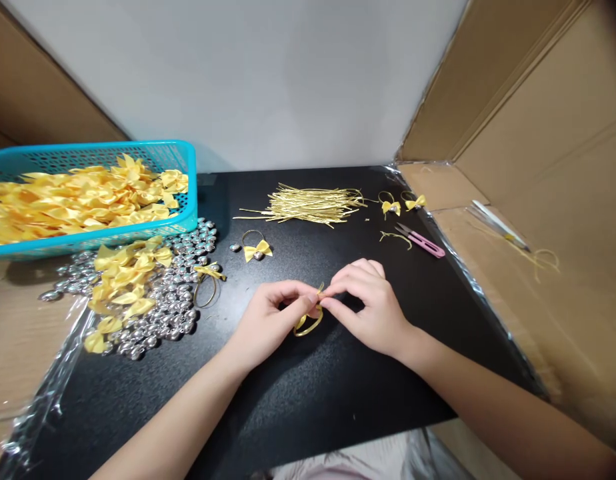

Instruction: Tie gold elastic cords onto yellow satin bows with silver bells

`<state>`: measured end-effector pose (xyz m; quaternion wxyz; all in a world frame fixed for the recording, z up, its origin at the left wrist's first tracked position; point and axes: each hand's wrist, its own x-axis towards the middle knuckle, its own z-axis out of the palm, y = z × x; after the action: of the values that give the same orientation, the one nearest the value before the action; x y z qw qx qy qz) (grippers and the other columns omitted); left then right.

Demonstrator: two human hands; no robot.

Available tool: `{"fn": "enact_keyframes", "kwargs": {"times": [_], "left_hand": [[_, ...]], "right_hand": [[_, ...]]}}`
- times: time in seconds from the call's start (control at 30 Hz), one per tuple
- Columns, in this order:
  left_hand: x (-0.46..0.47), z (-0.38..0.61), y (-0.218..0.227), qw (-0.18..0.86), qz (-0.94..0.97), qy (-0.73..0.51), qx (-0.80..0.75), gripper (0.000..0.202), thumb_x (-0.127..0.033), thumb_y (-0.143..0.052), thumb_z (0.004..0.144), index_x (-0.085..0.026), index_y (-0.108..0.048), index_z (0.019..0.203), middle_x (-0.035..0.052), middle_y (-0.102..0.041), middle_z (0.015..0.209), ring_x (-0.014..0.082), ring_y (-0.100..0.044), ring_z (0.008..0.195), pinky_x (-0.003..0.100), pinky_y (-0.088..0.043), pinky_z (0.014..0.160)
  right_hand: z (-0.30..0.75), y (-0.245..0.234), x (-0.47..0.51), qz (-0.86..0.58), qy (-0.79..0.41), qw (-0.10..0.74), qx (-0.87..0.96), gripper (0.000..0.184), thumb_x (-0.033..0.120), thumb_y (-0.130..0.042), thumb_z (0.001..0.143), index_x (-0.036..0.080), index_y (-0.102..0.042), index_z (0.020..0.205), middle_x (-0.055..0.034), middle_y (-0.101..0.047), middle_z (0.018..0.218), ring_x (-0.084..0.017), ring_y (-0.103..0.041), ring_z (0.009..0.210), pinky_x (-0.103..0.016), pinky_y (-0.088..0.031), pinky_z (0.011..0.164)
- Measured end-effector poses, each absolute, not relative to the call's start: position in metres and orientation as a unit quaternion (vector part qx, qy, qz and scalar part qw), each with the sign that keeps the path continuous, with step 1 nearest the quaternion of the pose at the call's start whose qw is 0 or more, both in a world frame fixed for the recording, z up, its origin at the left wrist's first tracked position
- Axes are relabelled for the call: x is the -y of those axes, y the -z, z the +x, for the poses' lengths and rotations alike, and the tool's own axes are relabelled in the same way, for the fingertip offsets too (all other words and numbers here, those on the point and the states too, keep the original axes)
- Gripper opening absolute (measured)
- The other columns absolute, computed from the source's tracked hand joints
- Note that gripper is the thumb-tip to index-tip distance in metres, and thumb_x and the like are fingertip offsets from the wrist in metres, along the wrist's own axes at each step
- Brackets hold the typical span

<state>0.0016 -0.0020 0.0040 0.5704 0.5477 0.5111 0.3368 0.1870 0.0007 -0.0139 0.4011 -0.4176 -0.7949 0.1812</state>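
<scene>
Black tabletop [283, 413], the largest item, carries everything below. Blue basket [192, 200] at the far left, loaded with yellow bows [88, 203]. Just in front of it, a heap of silver beads [175, 320], more bows lying on top. Bundle of gold cords [313, 203] near the back, middle. Left hand [273, 317] and right hand [369, 301] meet at front centre, thumbs and forefingers pinching the top of a small gold loop. Pink snips [427, 245] to the right, apart from both hands. Gold loop [309, 329]: hangs just below the meeting fingertips, close over the tabletop; whether a bead sits behind the fingers, cannot tell. Handling, judged: very light, thin, bendable, somewhat springy; metallic finish possibly slippery. Best held at the cord ends, close to the join; pressing hard on the round part would probably kink it.
</scene>
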Motion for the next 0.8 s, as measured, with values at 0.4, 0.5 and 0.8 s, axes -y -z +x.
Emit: {"fn": "enact_keyframes", "kwargs": {"times": [0.4, 0.5, 0.8], "left_hand": [[0.001, 0.000, -0.004, 0.568, 0.507, -0.341, -0.551, 0.021, -0.033, -0.062, 0.067, -0.014, -0.071, 0.064, -0.0032, -0.052, 0.049, 0.0077, -0.038, 0.048, 0.020, -0.028, 0.049], [0.001, -0.001, -0.004, 0.579, 0.519, -0.328, -0.537, 0.021, -0.033, -0.062, 0.068, -0.014, -0.069, 0.064, -0.0028, -0.053, 0.052, 0.0075, -0.037, 0.049, 0.021, -0.028, 0.049], [0.002, -0.001, -0.006, 0.606, 0.550, -0.300, -0.489, 0.018, -0.031, -0.065, 0.069, -0.014, -0.066, 0.064, -0.0041, -0.051, 0.051, 0.0078, -0.039, 0.049, 0.021, -0.031, 0.050]], "right_hand": [[0.193, 0.008, -0.006, -0.367, -0.320, 0.371, 0.791, 0.014, 0.018, -0.066, 0.086, 0.018, -0.062, 0.072, 0.0000, -0.067, 0.077, -0.014, -0.057, 0.077, -0.035, -0.038, 0.082], [0.196, 0.007, -0.008, -0.333, -0.425, 0.383, 0.750, 0.015, 0.020, -0.065, 0.087, 0.018, -0.061, 0.072, -0.0012, -0.065, 0.077, -0.014, -0.058, 0.075, -0.032, -0.042, 0.077], [0.200, 0.008, -0.013, -0.307, -0.578, 0.383, 0.652, 0.022, 0.031, -0.066, 0.087, 0.017, -0.062, 0.070, -0.0001, -0.059, 0.074, -0.012, -0.054, 0.072, -0.028, -0.043, 0.072]]}}
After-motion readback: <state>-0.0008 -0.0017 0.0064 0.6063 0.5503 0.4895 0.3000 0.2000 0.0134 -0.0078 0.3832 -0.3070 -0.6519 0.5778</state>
